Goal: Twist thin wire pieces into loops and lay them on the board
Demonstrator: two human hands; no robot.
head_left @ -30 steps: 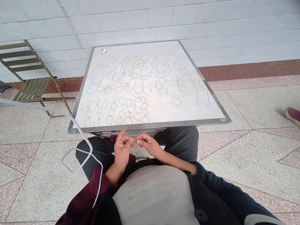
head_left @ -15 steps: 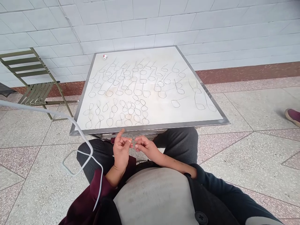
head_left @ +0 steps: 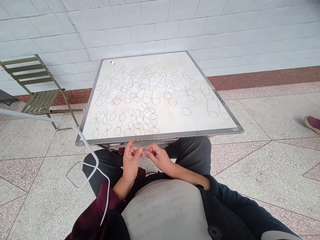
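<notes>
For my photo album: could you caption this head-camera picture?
Seated at a table covered in thread loops, left hand and right hand meet fingertip to fingertip.

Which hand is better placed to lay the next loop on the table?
Right, probably. The right hand is nearer the table's bare patch by the loops; the left hand is upturned.

the table top (head_left: 175,116) is seen as a smooth, matt white sheet, edged by a dull metal rim (head_left: 160,136). thin dark wire loops (head_left: 136,100) are laid across it. at nine o'clock a slatted chair (head_left: 37,96) of painted metal is shown. the floor (head_left: 262,150) is made of speckled stone tiles, the wall (head_left: 160,23) of glossy white tiles. a smooth plastic cable (head_left: 82,143) is seen at eight o'clock.
</notes>
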